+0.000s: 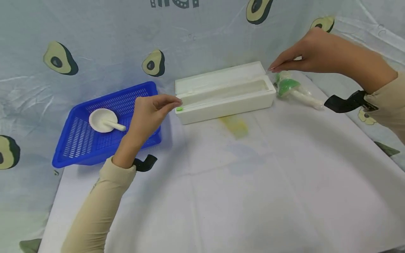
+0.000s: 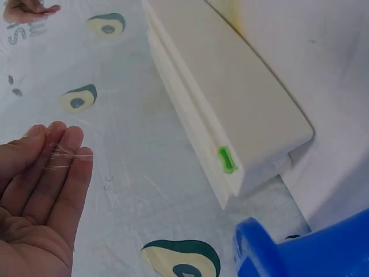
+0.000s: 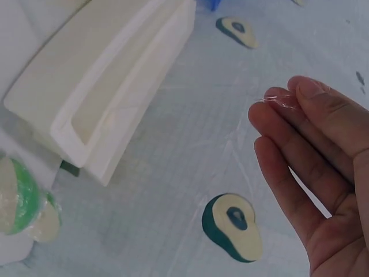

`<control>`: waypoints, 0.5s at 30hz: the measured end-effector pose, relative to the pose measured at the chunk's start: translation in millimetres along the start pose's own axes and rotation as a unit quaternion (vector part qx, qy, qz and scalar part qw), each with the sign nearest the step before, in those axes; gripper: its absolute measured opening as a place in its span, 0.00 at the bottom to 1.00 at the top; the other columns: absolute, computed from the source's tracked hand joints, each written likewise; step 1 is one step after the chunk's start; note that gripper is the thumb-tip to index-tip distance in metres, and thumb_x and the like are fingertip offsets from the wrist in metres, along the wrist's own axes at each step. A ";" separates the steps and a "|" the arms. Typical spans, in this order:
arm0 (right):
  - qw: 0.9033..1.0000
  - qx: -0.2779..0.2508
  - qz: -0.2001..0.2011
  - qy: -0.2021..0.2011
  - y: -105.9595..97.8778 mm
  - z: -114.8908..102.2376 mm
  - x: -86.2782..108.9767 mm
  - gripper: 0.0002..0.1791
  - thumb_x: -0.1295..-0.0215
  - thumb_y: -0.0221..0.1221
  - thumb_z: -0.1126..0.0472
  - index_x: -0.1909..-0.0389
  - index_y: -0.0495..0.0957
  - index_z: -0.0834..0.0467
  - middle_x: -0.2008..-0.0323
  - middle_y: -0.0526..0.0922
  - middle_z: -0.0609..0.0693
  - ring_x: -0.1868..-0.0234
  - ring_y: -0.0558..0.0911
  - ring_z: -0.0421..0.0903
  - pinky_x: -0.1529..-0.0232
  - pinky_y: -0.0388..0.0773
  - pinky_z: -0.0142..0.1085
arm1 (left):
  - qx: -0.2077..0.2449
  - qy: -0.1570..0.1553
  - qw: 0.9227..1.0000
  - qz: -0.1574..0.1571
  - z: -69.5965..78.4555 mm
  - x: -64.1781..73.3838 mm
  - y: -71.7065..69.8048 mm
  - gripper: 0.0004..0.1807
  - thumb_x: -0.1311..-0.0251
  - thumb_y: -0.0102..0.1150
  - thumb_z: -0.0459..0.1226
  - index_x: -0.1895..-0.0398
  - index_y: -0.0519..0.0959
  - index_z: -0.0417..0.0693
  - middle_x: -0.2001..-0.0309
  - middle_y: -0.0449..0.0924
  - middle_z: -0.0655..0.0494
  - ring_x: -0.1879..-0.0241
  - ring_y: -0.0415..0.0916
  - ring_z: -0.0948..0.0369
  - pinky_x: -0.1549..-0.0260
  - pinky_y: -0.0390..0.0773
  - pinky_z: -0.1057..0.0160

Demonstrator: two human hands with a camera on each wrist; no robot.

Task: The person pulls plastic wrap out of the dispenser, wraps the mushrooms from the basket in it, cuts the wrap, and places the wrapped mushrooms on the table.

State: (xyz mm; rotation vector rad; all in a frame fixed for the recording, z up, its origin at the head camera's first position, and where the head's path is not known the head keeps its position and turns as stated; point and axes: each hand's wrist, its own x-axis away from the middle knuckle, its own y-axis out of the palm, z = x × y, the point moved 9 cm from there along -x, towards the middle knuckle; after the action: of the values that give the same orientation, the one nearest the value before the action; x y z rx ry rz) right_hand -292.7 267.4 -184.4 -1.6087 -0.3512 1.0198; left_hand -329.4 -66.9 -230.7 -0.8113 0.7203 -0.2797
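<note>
A nearly invisible sheet of cling film (image 3: pixel 279 101) is held between both hands above a white cling film dispenser (image 1: pixel 226 106). My left hand (image 1: pixel 148 114) pinches one corner near the dispenser's left end, by its small green slider (image 2: pixel 227 160). At the right end, raised slightly higher, my right hand (image 1: pixel 308 52) pinches the film between thumb and fingertips. In the wrist views thin glints of film show at both sets of fingertips. The dispenser's lid leans back, exposing a long trough. How far the film reaches cannot be made out.
Left of the dispenser stands a blue plastic basket (image 1: pixel 79 142), holding a round white dish-like piece (image 1: pixel 100 117) with a stubby white handle. Right of it lies a green-and-white item (image 1: pixel 289 87) in clear plastic. An avocado-printed sheet (image 1: pixel 202 38) hangs behind the white-covered table (image 1: pixel 221 203).
</note>
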 end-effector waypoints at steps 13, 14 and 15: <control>0.998 0.019 0.037 0.049 2.2 21.9 -3.7 0.10 0.40 0.71 0.68 0.57 0.89 0.62 0.68 0.90 0.55 0.76 0.79 0.28 0.73 0.66 0.14 | 0.003 -0.003 0.999 -0.036 0.1 -17.5 19.3 0.08 0.33 0.66 0.37 0.57 0.90 0.44 0.60 0.90 0.53 0.59 0.88 0.61 0.61 0.85 0.62; 0.997 0.021 0.035 0.068 1.8 31.0 -7.1 0.09 0.38 0.70 0.68 0.57 0.89 0.63 0.67 0.90 0.56 0.75 0.76 0.23 0.73 0.64 0.13 | 0.006 -0.006 0.999 -0.033 -0.4 -26.0 18.6 0.09 0.33 0.66 0.38 0.56 0.90 0.45 0.59 0.90 0.53 0.59 0.87 0.61 0.62 0.84 0.64; 0.995 0.022 0.031 0.090 2.2 40.9 -10.9 0.08 0.35 0.68 0.67 0.57 0.88 0.64 0.67 0.90 0.57 0.73 0.73 0.19 0.73 0.63 0.13 | 0.012 -0.014 0.999 -0.031 -2.2 -35.5 17.8 0.09 0.33 0.65 0.38 0.55 0.89 0.44 0.59 0.90 0.53 0.59 0.87 0.62 0.62 0.83 0.66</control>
State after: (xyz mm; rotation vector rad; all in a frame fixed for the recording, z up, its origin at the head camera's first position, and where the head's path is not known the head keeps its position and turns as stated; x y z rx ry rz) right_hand -330.8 285.5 -180.9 -1.6655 -0.1572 0.9153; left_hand -357.5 -38.9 -228.0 -0.8141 0.6662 -0.3316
